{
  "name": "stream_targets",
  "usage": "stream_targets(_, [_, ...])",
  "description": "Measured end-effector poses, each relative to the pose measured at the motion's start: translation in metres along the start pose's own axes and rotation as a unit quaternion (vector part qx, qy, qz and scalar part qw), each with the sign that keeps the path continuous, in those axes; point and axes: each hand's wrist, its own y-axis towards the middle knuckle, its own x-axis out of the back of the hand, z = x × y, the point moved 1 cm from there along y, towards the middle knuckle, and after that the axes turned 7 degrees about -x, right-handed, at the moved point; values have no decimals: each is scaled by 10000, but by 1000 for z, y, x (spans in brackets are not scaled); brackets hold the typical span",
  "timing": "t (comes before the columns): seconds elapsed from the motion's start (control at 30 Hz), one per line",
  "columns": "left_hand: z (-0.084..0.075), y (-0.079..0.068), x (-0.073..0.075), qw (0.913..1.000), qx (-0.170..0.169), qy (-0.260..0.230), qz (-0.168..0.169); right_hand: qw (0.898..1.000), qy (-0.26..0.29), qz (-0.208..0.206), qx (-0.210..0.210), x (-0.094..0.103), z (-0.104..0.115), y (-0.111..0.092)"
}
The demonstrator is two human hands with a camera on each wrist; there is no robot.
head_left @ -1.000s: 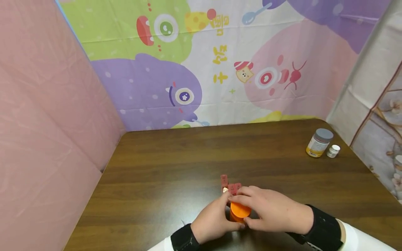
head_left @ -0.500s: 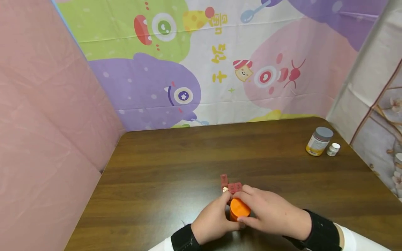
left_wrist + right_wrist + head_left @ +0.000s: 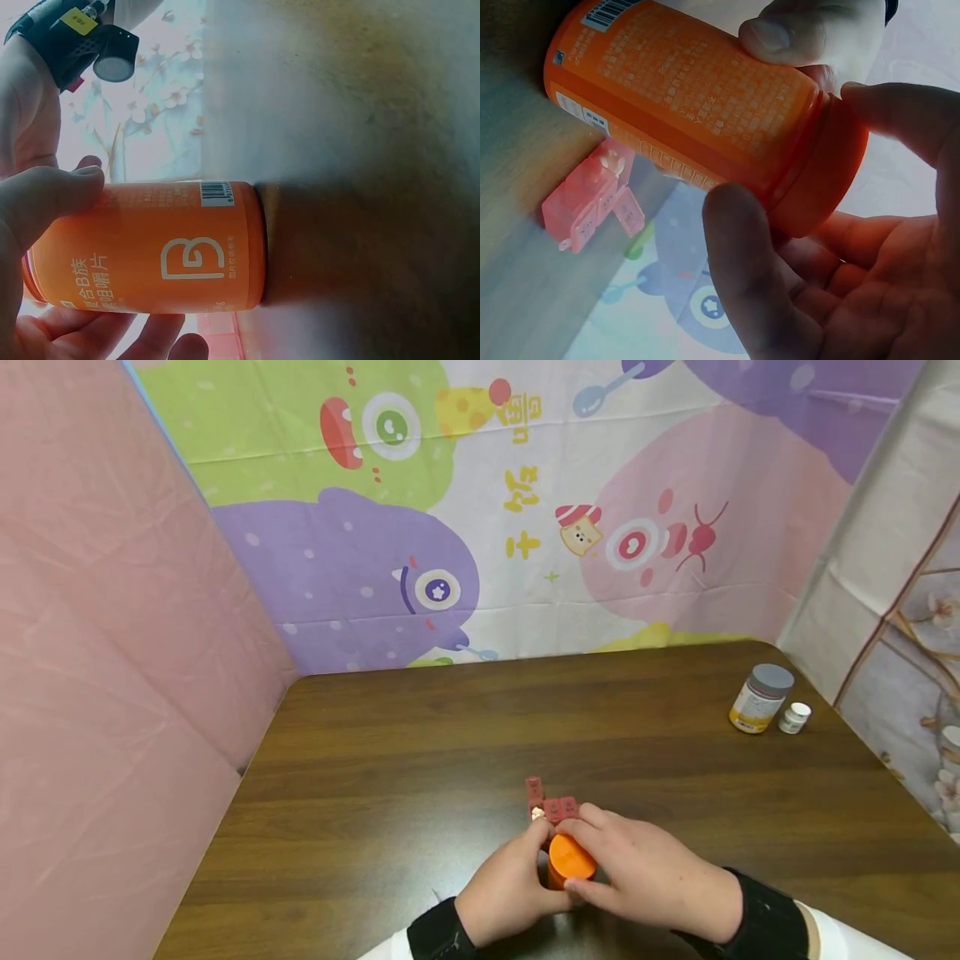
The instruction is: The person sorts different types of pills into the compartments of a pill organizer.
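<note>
An orange supplement bottle (image 3: 150,247) stands near the table's front, its printed label showing in both wrist views. Around its body curls my left hand (image 3: 504,887), thumb on one side and fingers on the other. My right hand (image 3: 652,875) holds the bottle's orange cap (image 3: 823,176) by the rim between thumb and fingers. The cap sits on the bottle. Just beyond it lies a translucent red pill organizer (image 3: 553,810). One lid of the organizer stands raised, and pale pieces show in that compartment. My hands partly hide the organizer and bottle in the head view.
At the table's back right stand a larger jar (image 3: 761,697) with a grey lid and a small white bottle (image 3: 795,718). Printed cloth (image 3: 525,610) hangs along the back edge of the brown wooden table (image 3: 390,777), with pink cloth (image 3: 135,677) at the left.
My right thumb and fingers have shifted round the cap's rim, leaving more of its top in view. The left hand keeps its grip on the bottle, which stays in about the same place.
</note>
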Motion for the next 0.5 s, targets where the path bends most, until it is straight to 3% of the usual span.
stream_targets(0.3, [0,-3,0,9998,14,159,-79,9995,-202,-252,14,-3,3,1])
stream_targets(0.5, [-3,-10,4,9973,-72,724,-137,9988,-254,-415,2,-6,3,1])
